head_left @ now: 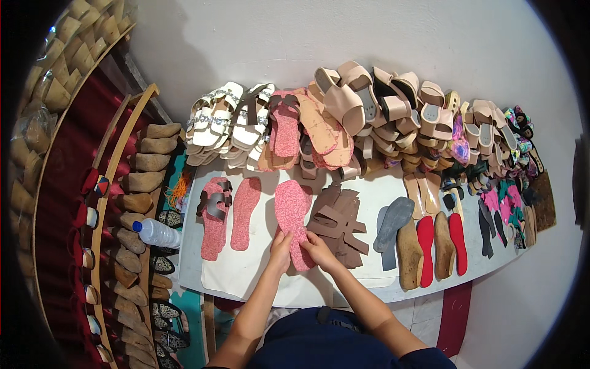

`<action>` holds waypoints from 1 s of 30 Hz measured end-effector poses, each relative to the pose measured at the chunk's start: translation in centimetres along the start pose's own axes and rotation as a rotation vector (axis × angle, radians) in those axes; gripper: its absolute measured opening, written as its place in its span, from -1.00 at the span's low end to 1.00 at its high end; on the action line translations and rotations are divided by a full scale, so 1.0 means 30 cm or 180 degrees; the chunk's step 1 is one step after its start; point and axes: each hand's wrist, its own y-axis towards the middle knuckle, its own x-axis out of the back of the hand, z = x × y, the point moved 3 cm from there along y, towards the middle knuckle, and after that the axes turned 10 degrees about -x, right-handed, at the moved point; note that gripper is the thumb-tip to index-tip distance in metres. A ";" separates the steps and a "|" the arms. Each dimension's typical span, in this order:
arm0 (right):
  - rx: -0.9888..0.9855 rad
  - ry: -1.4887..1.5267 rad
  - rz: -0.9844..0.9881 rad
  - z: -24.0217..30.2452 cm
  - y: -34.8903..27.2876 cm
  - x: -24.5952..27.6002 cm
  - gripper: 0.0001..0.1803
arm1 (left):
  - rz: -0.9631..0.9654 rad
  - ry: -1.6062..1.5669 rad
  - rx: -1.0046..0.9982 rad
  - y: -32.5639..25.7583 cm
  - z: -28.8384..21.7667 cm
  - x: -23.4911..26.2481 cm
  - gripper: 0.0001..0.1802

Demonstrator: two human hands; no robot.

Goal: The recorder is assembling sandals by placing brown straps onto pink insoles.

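Observation:
A pink speckled insole (291, 206) is held over the table between my two hands, its wide toe end pointing away from me. My left hand (281, 249) grips its left edge near the narrow part, thumb on top. On the opposite edge, my right hand (316, 251) pinches it the same way. Left of it lie a single pink insole (246, 212) and a pink sole with dark brown straps (215, 218). Just right of my right hand is a pile of brown cut-out strap pieces (340, 224).
Piled sandals line the back wall, with white ones (212, 120) left and beige ones (347, 101) mid-right. Wooden shoe lasts (410, 252), red insoles (425, 246) and a grey sole (396, 221) lie right. A water bottle (160, 234) and a rack of lasts (147, 163) are left.

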 end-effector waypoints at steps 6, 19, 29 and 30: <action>0.0701 -0.3012 -0.0940 0.097 -0.104 0.063 -0.69 | 0.0162 -0.0697 0.0580 -0.029 0.029 -0.057 -0.70; 0.1383 -0.2713 -0.1898 0.150 -0.149 0.214 -0.53 | 0.0248 -0.0792 0.0148 -0.039 -0.037 -0.197 -0.67; 0.1806 -0.3887 -0.1489 0.187 -0.103 0.257 -0.69 | -0.0057 -0.0590 0.0325 -0.029 -0.050 -0.141 -0.66; 0.1880 -0.3850 -0.1535 0.189 -0.099 0.264 -0.72 | -0.0065 -0.0546 0.0295 -0.029 -0.055 -0.146 -0.65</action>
